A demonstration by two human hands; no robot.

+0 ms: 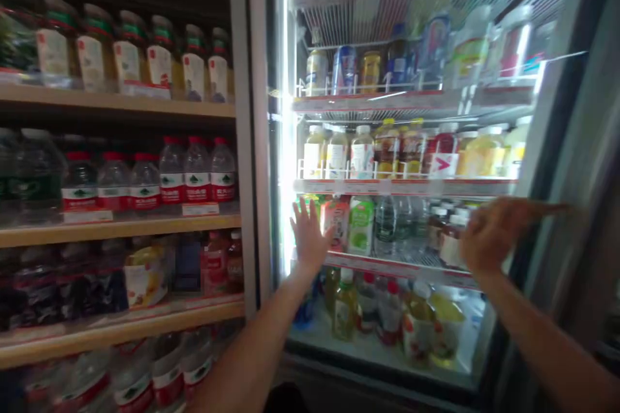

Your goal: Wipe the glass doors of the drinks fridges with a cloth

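I face an open drinks fridge [411, 100] with lit wire shelves of bottles and cans. My left hand [310, 237] is raised with fingers spread, empty, just in front of the third shelf beside an orange carton [336, 219] and a green-labelled bottle [361, 224]. My right hand [496, 232] reaches to the right end of the same shelf, near small dark bottles [448, 235] and the glass door's edge [557, 161]. Its fingers stretch out, blurred by motion, and nothing shows in them.
Wooden shelves [116, 229] on the left carry red-capped water bottles [196, 171] and tea bottles [128, 55] above. The fridge's bottom shelf [387, 319] holds several bottles and yellow cartons. The open glass door stands at the right.
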